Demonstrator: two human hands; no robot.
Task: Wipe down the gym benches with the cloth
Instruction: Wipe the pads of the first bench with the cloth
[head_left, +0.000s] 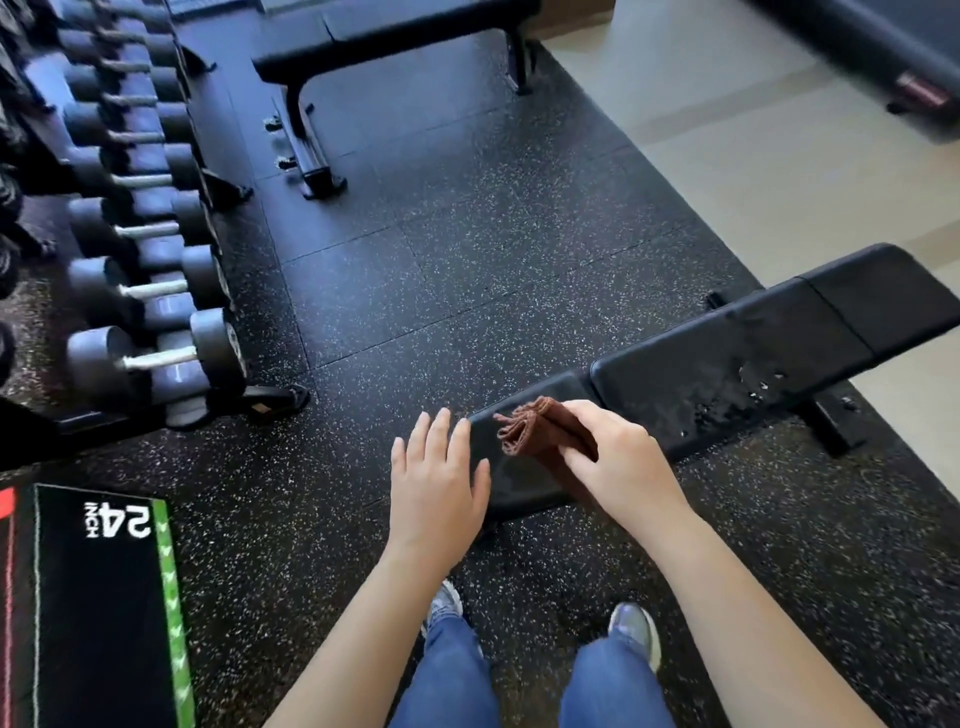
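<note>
the right hand (618, 457) gripped the folded cloth (540, 428) over the near end of the bench (727, 358), whose long axis ran up-right toward a wet patch (748, 389), while the left hand (436, 478), open, hovered just beside that end, farther off.

Head-worn camera looks steeply down, close above the bench (727, 364).

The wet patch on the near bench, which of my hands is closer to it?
Right. The right hand, holding the brown cloth, is over the bench, just short of the wet patch. The left hand is open at the bench's near end, farther from it.
</note>
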